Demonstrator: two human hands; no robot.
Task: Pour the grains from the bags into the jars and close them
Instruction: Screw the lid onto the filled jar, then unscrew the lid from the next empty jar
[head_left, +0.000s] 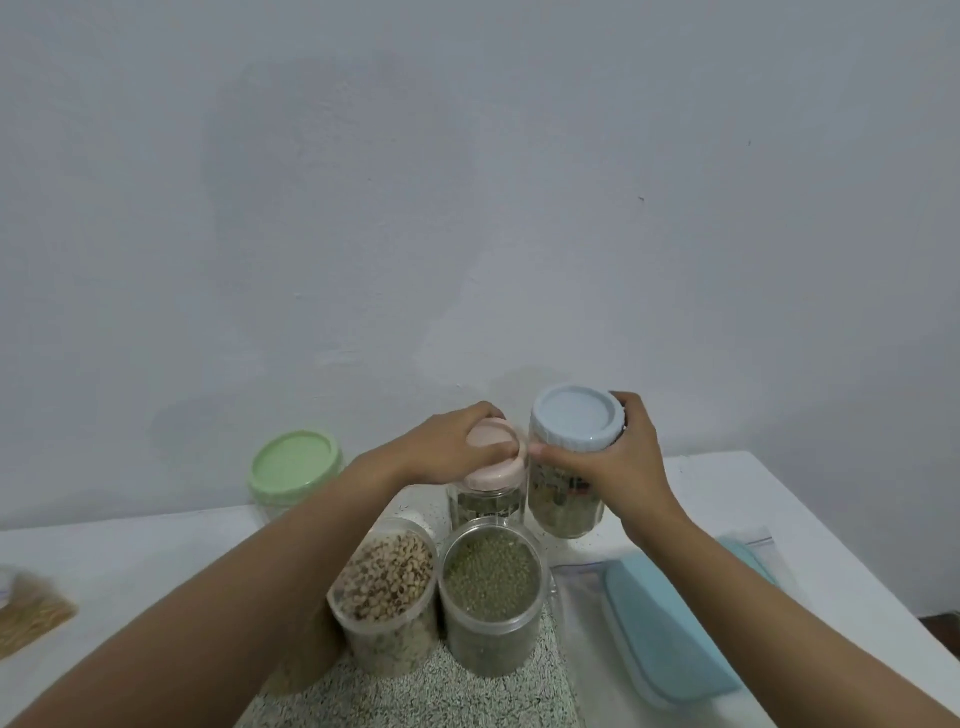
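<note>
My left hand (447, 447) grips the pink lid (493, 462) of a clear jar (485, 506) that stands at the back. Right beside it, my right hand (618, 457) holds a clear jar (563, 506) with a pale blue lid (576, 415), tilted and raised a little off the table. In front stand two open jars: one with black-eyed beans (387, 577), one with green mung beans (491, 574). A jar with a green lid (296, 462) stands at the back left.
A blue-lidded flat container (675, 629) lies on a clear plastic bag (582, 623) at the right. A bag of pale grain (31, 613) lies at the left edge. The jars stand on a speckled mat (415, 696) over a white table (130, 561) against a wall.
</note>
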